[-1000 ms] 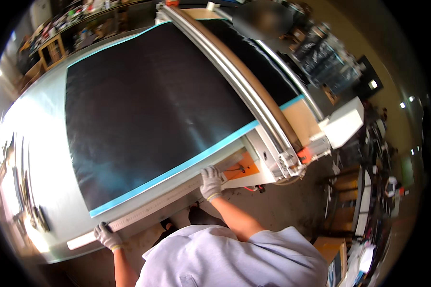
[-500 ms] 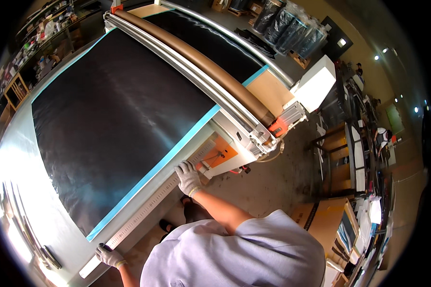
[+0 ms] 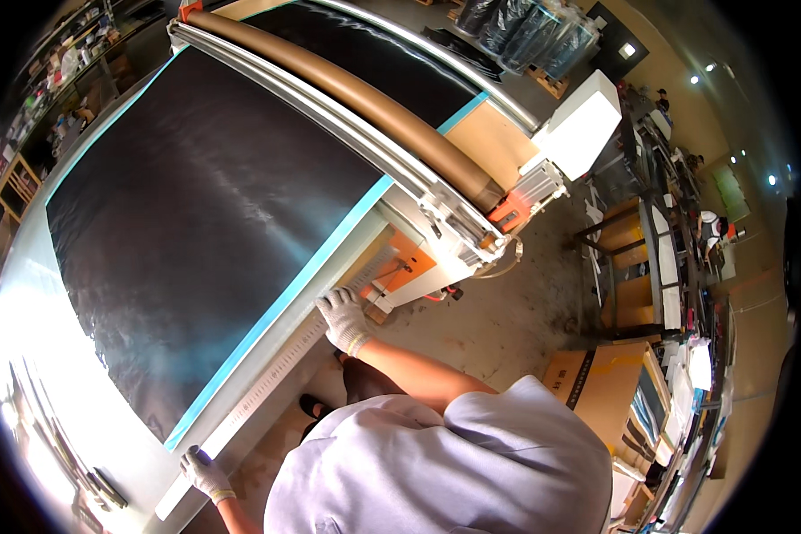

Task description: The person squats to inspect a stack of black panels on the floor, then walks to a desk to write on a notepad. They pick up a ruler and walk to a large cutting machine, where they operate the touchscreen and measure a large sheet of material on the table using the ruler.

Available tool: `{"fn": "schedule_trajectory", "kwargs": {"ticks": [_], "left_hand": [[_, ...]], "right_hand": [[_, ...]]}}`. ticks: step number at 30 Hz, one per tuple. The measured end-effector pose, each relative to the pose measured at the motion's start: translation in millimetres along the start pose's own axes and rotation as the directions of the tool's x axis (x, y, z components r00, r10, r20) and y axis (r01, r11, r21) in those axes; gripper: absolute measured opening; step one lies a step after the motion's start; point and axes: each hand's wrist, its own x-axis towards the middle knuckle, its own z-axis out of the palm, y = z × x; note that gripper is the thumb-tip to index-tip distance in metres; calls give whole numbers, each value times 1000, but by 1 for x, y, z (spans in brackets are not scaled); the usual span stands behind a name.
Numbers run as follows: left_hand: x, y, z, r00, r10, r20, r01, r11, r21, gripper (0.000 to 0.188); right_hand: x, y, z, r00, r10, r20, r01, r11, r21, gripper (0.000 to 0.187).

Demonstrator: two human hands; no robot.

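A long white ruler strip (image 3: 271,380) with printed marks lies along the near edge of the table. My left hand (image 3: 206,476), in a pale knitted glove, closes on it near its lower-left end. Farther up, my gloved right hand (image 3: 343,322) has its fingers curled over the strip's edge, close to the machine. Beside the strip lies a large black sheet (image 3: 214,205) bordered by light-blue tape (image 3: 280,311). The sheet spreads across the table and runs up to the roller. Both thumbs and the undersides of the fingers are hard to see.
A brown roller (image 3: 356,80) and metal rails cross the table, with a white housing (image 3: 583,125) at their right end. An orange panel (image 3: 409,258) sits below. Cardboard boxes (image 3: 610,383) and cluttered shelving stand at right. Wrapped rolls (image 3: 534,36) stand at the back.
The whole view has shifted slightly, so the machine and sheet appear a little higher and farther left. Both hands stay at about the same places on the ruler strip.
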Motion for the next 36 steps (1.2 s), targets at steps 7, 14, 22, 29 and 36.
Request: {"fn": "schedule_trajectory", "kwargs": {"ticks": [7,14,22,29,36], "left_hand": [[32,94,-71,919,256,300,-131,915,-381,48],[75,112,-52,934,240,264,-62,837,-544,54],[126,148,-45,947,211,244,-76,881,-467,61],[154,186,-13,940,239,242,-101,877,-470,61],[175,219,30,923,318,218,-223,902,-371,59]], "right_hand": [[-2,-47,-64,993,37,-110,-28,996,79,42],[67,-58,-54,978,-93,-184,124,978,165,63],[84,43,-32,919,193,-343,-178,981,75,62],[115,94,-23,972,166,-169,-182,979,-86,52],[123,115,2,970,201,-133,-212,975,-72,51]]}}
